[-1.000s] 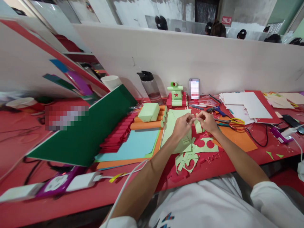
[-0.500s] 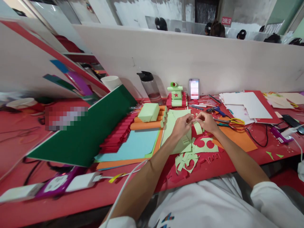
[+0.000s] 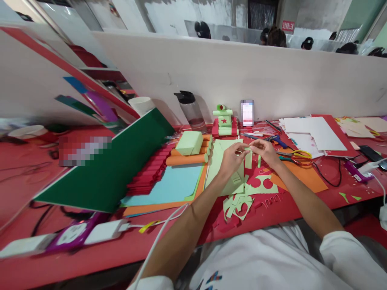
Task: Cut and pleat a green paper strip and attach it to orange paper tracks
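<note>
Between my two hands is a light green paper strip [image 3: 248, 160], pinched at its upper end and hanging down. My left hand [image 3: 232, 159] grips it from the left with thumb and fingers together. From the right, my right hand [image 3: 266, 153] pinches the same end, fingertips close to the left ones. Under my left hand lies a light green sheet [image 3: 218, 161]. Just below are light green paper scraps [image 3: 238, 206] and an offcut with round holes [image 3: 252, 189]. A small green strip [image 3: 259, 161] shows beneath my right hand.
Scissors [image 3: 302, 156] lie right of my right hand on an orange sheet [image 3: 311, 177]. Ahead stand a paper model with a red star [image 3: 224, 121], a phone [image 3: 247, 112] and a bottle [image 3: 192, 110]. Orange paper rolls [image 3: 184, 160] and a green board [image 3: 115, 165] are at left.
The strip, curled and angled right before, now hangs straighter below my fingertips. My hands have shifted only slightly, and a small green strip now shows under my right hand.
</note>
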Motion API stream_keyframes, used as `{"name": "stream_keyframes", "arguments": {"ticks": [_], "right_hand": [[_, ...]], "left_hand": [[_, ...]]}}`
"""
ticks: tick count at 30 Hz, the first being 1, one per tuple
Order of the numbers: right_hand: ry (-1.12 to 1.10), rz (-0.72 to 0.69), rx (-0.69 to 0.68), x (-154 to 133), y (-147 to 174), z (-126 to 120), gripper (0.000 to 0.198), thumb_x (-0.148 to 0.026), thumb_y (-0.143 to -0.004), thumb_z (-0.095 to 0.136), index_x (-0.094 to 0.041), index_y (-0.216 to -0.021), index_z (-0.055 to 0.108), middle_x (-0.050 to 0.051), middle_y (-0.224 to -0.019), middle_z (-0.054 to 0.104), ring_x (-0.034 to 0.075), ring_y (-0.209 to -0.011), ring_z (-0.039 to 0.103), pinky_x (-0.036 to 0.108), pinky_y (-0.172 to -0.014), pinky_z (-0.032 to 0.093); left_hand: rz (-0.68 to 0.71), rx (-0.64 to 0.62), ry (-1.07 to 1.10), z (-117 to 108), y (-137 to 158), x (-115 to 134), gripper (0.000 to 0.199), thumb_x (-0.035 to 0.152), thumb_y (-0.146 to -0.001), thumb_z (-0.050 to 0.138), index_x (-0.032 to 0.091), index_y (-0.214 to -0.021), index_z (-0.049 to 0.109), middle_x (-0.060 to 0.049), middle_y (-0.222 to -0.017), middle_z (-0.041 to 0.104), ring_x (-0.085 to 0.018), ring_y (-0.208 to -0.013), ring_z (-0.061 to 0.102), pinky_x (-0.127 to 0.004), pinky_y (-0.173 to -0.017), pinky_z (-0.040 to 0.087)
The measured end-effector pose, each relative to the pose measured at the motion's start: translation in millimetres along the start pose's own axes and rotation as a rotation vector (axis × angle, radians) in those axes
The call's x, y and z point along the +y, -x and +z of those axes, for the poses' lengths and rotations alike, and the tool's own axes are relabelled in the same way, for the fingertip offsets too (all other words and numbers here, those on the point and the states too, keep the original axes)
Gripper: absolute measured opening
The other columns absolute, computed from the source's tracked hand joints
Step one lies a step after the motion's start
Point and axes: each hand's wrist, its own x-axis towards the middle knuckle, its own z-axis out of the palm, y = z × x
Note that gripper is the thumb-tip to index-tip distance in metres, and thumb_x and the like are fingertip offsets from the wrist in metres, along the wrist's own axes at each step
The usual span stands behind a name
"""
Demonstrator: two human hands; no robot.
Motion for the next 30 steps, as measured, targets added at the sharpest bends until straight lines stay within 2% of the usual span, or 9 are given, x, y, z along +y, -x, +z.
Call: {"name": "stream_keyframes", "arguments": {"ticks": [5, 10, 16, 23, 30], "right_hand": [[0.062, -0.070, -0.052, 5.0, -1.7, -3.8, 0.024, -0.038, -0.078, 0.076, -0.020, -0.094, 0.072, 0.004, -0.091, 0.073, 0.018, -0.085, 0.068, 0.031, -0.081, 0.054], [0.184, -0.128, -0.018, 5.6, -1.8, -5.0, 0.020, -0.036, -0.083, 0.071, -0.018, -0.092, 0.072, 0.005, -0.091, 0.074, 0.019, -0.082, 0.069, 0.031, -0.078, 0.054], [0.208, -0.158, -0.002, 4.5, -1.5, -4.4, 0.019, -0.035, -0.084, 0.070, -0.018, -0.092, 0.074, 0.006, -0.091, 0.076, 0.020, -0.083, 0.071, 0.031, -0.078, 0.055], [0.220, -0.165, 0.005, 5.6, -1.5, -4.3, 0.021, -0.037, -0.084, 0.070, -0.018, -0.092, 0.076, 0.007, -0.092, 0.078, 0.021, -0.086, 0.072, 0.032, -0.080, 0.056], [0.267, -0.175, 0.009, 5.9, -0.5, -5.3, 0.021, -0.037, -0.084, 0.071, -0.018, -0.091, 0.078, 0.007, -0.092, 0.079, 0.022, -0.086, 0.073, 0.032, -0.080, 0.057]], "left_hand": [[-0.003, 0.052, -0.007, -0.9, -2.6, -2.4, 0.019, 0.039, -0.088, 0.067, 0.020, -0.090, 0.067, -0.005, -0.094, 0.065, -0.018, -0.085, 0.061, -0.029, -0.074, 0.050], [-0.075, 0.006, 0.068, -1.3, -2.6, 2.3, 0.023, 0.042, -0.089, 0.066, 0.019, -0.091, 0.067, -0.005, -0.091, 0.069, -0.018, -0.081, 0.063, -0.030, -0.074, 0.050], [-0.118, 0.001, 0.140, -1.5, -3.3, 3.2, 0.029, 0.046, -0.087, 0.066, 0.018, -0.090, 0.071, -0.006, -0.087, 0.073, -0.019, -0.077, 0.064, -0.031, -0.073, 0.049], [-0.192, 0.003, 0.212, -4.0, -4.5, 5.2, 0.031, 0.047, -0.080, 0.073, 0.017, -0.085, 0.073, -0.005, -0.082, 0.073, -0.018, -0.072, 0.062, -0.031, -0.069, 0.048], [-0.203, 0.015, 0.216, -4.3, -4.1, 7.0, 0.027, 0.044, -0.078, 0.074, 0.017, -0.078, 0.071, -0.003, -0.073, 0.070, -0.016, -0.066, 0.057, -0.030, -0.063, 0.045]]}}
